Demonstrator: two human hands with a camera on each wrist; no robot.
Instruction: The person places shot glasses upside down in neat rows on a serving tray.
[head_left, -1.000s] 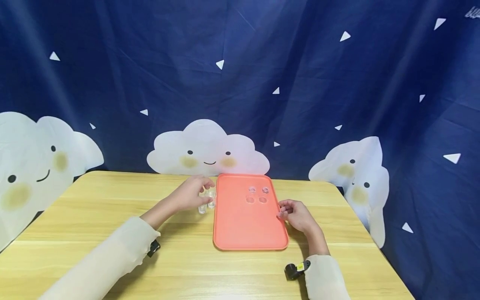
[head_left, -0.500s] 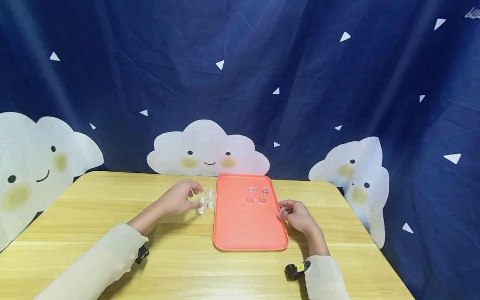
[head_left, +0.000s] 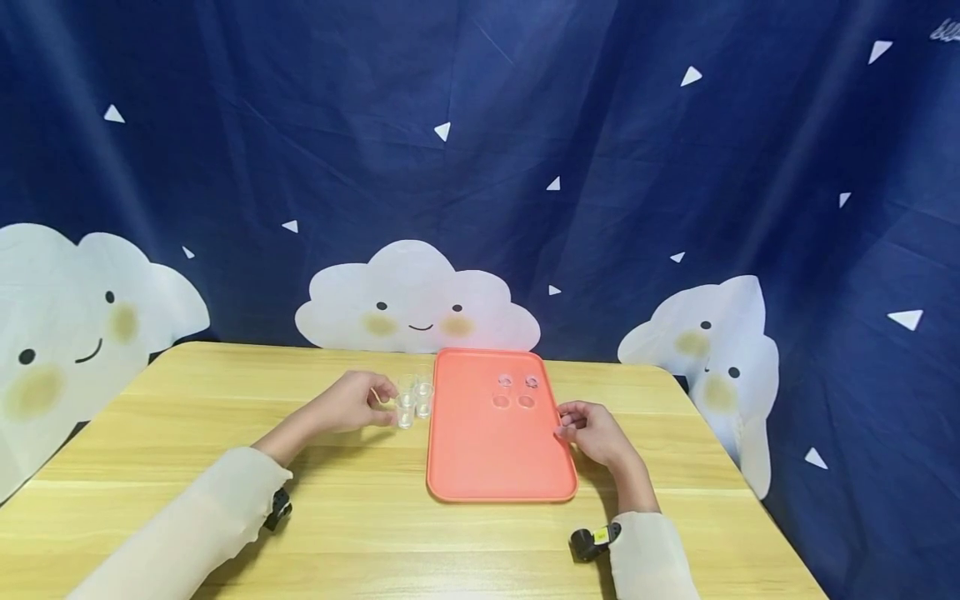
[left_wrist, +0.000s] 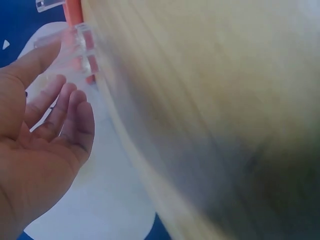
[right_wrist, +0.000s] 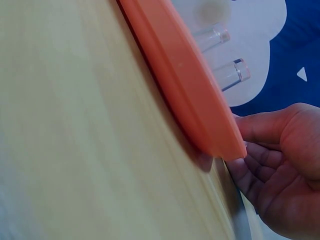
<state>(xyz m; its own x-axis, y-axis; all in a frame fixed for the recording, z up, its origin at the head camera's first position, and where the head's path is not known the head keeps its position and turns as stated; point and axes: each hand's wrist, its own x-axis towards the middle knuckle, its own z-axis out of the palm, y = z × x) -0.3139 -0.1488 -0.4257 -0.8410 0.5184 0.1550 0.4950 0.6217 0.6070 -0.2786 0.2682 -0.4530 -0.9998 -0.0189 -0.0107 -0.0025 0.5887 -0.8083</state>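
Observation:
Two small clear shot glasses stand on the table just left of the tray; the nearer is a shot glass (head_left: 406,410), the other a shot glass (head_left: 423,400) beside it. My left hand (head_left: 348,406) is at the left of the nearer one, thumb and fingers apart; whether the thumb touches it I cannot tell. The left wrist view shows loose fingers (left_wrist: 67,112) with a gap below the thumb. My right hand (head_left: 596,433) pinches the right rim of a coral tray (head_left: 498,462) between thumb and fingers. Two clear glasses (right_wrist: 232,75) stand on the tray, apparently upside down.
A light wooden table (head_left: 360,533) carries everything. Behind it hangs a dark blue curtain (head_left: 480,167) with a cloud (head_left: 412,292) and triangle pattern. The far end of the tray lies close to the curtain.
My left hand has drawn back leftward from around the two glasses beside the tray, leaving them standing there. The right hand and the tray have stayed in place.

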